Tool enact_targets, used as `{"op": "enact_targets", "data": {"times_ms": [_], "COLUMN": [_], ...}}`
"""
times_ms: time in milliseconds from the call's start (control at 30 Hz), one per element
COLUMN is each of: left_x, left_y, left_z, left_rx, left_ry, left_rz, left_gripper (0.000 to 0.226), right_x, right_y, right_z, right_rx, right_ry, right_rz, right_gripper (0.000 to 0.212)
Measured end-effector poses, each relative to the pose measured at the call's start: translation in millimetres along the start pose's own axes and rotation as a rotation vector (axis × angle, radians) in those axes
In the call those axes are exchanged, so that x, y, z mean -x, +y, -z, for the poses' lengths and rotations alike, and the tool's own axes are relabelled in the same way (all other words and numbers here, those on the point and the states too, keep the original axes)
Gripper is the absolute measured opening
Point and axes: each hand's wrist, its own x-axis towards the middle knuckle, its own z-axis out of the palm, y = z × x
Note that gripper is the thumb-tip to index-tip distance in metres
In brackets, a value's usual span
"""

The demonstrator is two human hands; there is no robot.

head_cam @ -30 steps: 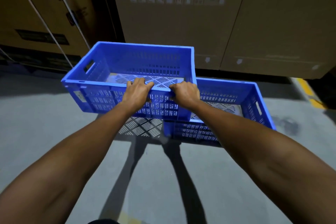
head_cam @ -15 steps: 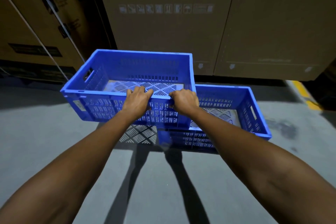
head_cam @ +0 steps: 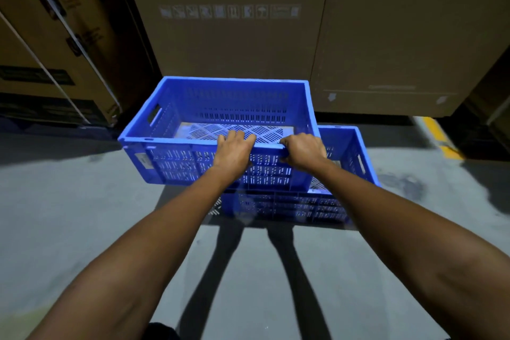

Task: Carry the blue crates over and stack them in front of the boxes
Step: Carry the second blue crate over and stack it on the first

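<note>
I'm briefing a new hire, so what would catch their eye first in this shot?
The upper blue crate at centre, gripped on its near rim by the left hand and right hand. It sits offset left over the lower blue crate, before tall cardboard boxes.

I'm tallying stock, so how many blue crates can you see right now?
2. The upper crate is held at its near rim by the left hand and right hand; the lower crate sits on the floor, offset right. More may be out of view.
</note>
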Motion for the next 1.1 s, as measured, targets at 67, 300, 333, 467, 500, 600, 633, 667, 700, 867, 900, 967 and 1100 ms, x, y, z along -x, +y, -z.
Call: {"op": "enact_targets", "data": {"times_ms": [67, 300, 333, 467, 500, 600, 633, 667, 700, 867, 900, 967, 1100], "left_x": [-3, -14, -15, -16, -16, -18, -19, -20, -21, -28, -30, -34, -40], "left_y": [14, 48, 51, 58, 60, 67, 71, 74, 78, 101, 107, 118, 142], "left_z": [-1, -2, -2, -2, -3, -3, -3, -3, -3, -4, -4, -4, -2], "left_rx": [0.002, -0.005, -0.003, 0.002, 0.003, 0.003, 0.005, 0.007, 0.008, 0.004, 0.002, -0.008, -0.016], "left_ry": [0.011, 0.022, 0.023, 0.031, 0.033, 0.037, 0.038, 0.04, 0.041, 0.049, 0.046, 0.038, 0.034], "left_rz": [-0.003, 0.011, 0.012, 0.011, 0.009, 0.002, 0.0, -0.003, -0.006, -0.021, -0.021, -0.022, -0.044], "left_gripper": [0.041, 0.044, 0.044, 0.046, 0.047, 0.048, 0.048, 0.049, 0.049, 0.053, 0.053, 0.053, 0.051], "right_x": [5, 16, 16, 20, 21, 25, 26, 27, 29, 36, 38, 42, 52], "right_y": [14, 47, 49, 55, 57, 64, 67, 70, 74, 97, 102, 113, 137], "right_z": [0, 2, 2, 3, 3, 3, 3, 3, 3, 3, 3, 3, 5], "right_rx": [0.017, 0.042, 0.042, 0.041, 0.036, 0.017, 0.013, 0.009, 0.005, 0.01, 0.014, 0.016, 0.028], "right_ry": [-0.008, -0.027, -0.028, -0.017, -0.015, -0.018, -0.023, -0.028, -0.031, -0.019, -0.017, -0.013, -0.026], "right_rz": [-0.003, -0.022, -0.022, -0.018, -0.019, -0.028, -0.034, -0.041, -0.047, -0.06, -0.064, -0.069, -0.092], "right_gripper": [0.023, 0.029, 0.029, 0.028, 0.027, 0.026, 0.027, 0.029, 0.03, 0.027, 0.027, 0.026, 0.027]}}
